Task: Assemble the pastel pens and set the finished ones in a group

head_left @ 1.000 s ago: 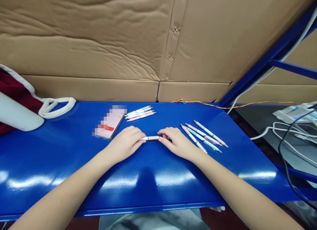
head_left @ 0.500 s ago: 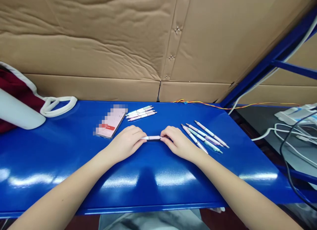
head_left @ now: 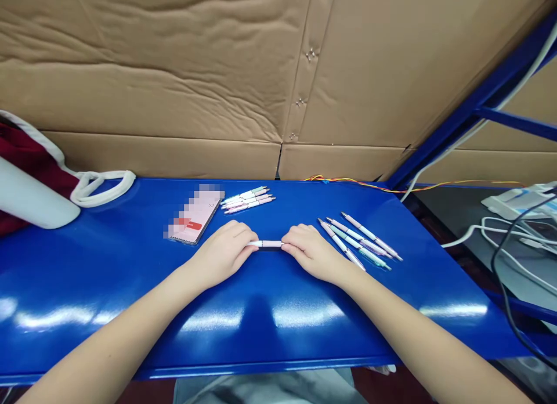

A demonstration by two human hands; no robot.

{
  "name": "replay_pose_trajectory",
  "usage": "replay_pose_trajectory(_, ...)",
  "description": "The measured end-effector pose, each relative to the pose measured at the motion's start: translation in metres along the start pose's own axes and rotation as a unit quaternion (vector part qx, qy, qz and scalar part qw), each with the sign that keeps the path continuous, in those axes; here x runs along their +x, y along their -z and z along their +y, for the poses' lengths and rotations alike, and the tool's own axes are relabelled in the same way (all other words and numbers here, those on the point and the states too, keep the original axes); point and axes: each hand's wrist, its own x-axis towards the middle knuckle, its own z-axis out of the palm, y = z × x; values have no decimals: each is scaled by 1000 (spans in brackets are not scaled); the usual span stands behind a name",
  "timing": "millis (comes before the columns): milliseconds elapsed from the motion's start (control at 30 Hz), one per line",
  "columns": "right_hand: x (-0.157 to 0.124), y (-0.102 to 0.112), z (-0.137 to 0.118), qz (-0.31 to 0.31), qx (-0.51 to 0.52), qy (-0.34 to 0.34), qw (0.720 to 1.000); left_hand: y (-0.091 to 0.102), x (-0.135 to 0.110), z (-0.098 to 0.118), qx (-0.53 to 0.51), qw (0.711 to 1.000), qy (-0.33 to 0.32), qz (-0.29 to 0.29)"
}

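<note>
A pale pink and white pen (head_left: 266, 244) lies level just above the blue table (head_left: 130, 276), held at both ends. My left hand (head_left: 223, 254) pinches its left end with curled fingers. My right hand (head_left: 310, 252) grips its right end the same way. To the right of my right hand several loose pens (head_left: 359, 239) lie fanned out on the table. A tidy row of several pens (head_left: 246, 199) lies behind my hands, next to a phone (head_left: 194, 214).
A white and dark red bag with a cord handle (head_left: 102, 183) sits at the far left. A cardboard wall (head_left: 278, 73) backs the table. Cables (head_left: 505, 241) and a white device lie on a lower shelf to the right, past a blue frame post (head_left: 470, 108).
My right hand has closed in slightly along the pen, so less of the barrel shows between the hands. Nothing else has moved.
</note>
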Motion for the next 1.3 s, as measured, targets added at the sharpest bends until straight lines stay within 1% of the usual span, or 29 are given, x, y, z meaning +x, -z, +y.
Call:
replay_pose_trajectory(267, 1, 3, 5, -10, 120, 3, 993, -2, 2, 7, 17, 1000, -4, -8)
replay_pose_trajectory(400, 0, 9, 6, 6, 161, -18, 987, 3, 2, 7, 33, 999, 0, -2)
replay_pose_trajectory(500, -1, 14, 8, 33, 160, -44, 986, 9, 1, 4, 50, 998, 26, 7)
replay_pose_trajectory(600, -2, 17, 11, 45, 149, -72, 985, 13, 1, 1, 56, 997, 54, -7)
replay_pose_trajectory(767, -2, 15, 10, 63, 149, -111, 981, 11, 0, 0, 47, 997, 58, -22)
replay_pose_trajectory(900, -1, 13, 8, 61, 139, -95, 984, 10, -1, 0, 4, 997, 65, -36)
replay_pose_trajectory(967, -1, 14, 7, 56, 138, -98, 984, 11, 0, 0, -14, 997, 72, -35)
replay_pose_trajectory(1100, -2, 14, 7, 68, 140, -107, 982, 10, 1, -1, 1, 996, 84, -25)
replay_pose_trajectory(1300, -2, 14, 9, 78, 105, -60, 990, 7, 1, -3, 8, 996, 90, -19)
